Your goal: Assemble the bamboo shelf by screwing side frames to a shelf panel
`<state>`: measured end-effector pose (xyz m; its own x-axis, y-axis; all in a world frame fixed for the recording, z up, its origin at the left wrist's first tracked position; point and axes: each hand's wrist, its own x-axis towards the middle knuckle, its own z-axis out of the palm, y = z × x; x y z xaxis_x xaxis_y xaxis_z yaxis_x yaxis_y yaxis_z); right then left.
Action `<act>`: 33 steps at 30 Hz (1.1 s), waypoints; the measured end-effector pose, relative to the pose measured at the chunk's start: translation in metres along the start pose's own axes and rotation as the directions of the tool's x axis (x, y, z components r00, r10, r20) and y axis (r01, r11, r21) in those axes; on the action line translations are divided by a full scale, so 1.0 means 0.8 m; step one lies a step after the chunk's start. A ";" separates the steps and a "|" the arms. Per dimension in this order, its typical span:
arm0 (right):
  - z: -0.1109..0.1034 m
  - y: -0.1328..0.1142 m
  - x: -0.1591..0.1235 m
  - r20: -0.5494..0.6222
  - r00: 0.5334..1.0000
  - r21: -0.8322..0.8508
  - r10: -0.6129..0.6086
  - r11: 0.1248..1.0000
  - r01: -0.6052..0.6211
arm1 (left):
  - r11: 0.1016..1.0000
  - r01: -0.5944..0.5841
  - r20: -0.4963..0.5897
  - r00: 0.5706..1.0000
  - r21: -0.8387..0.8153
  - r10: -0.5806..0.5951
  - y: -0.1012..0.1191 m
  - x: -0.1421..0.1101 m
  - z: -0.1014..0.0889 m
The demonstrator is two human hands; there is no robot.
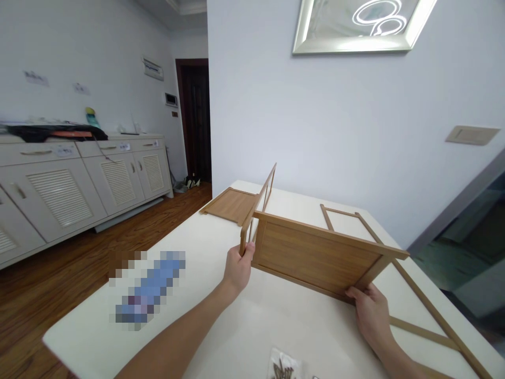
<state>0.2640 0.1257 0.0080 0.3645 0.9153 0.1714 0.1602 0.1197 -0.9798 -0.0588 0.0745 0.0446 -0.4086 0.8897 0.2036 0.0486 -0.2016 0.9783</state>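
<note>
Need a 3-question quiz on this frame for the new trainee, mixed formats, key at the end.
1. True or false: the open wooden frame at the right side of the white table is standing on end.

2. What is in the clear plastic bag at the near side?
A) Coins
B) Metal fasteners
C) Pencils

3. Fill in the blank: the left hand holds an upright wooden frame, while the fingers of the ____ hand grip the lower edge of the solid wooden panel.

Key: 1. False, it lies flat. 2. B. 3. Right (right hand).
</note>
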 end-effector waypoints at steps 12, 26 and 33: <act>0.001 -0.013 -0.014 -0.023 1.000 -0.086 -0.015 0.996 0.013 | 1.000 -0.004 0.001 1.000 0.018 0.004 -0.002 0.000 0.001; -0.003 -0.014 -0.015 -0.003 0.999 -0.171 -0.038 0.985 0.037 | 0.995 -0.030 0.002 1.000 0.094 0.030 0.002 0.000 -0.001; -0.006 -0.013 -0.016 -0.009 0.998 -0.208 -0.058 0.977 0.055 | 0.990 -0.037 -0.015 0.999 0.137 0.039 0.009 -0.003 -0.001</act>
<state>0.2624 0.1111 0.0167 0.3632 0.9031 0.2293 0.3670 0.0876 -0.9261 -0.0586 0.0708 0.0513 -0.4198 0.8749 0.2414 0.1882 -0.1763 0.9662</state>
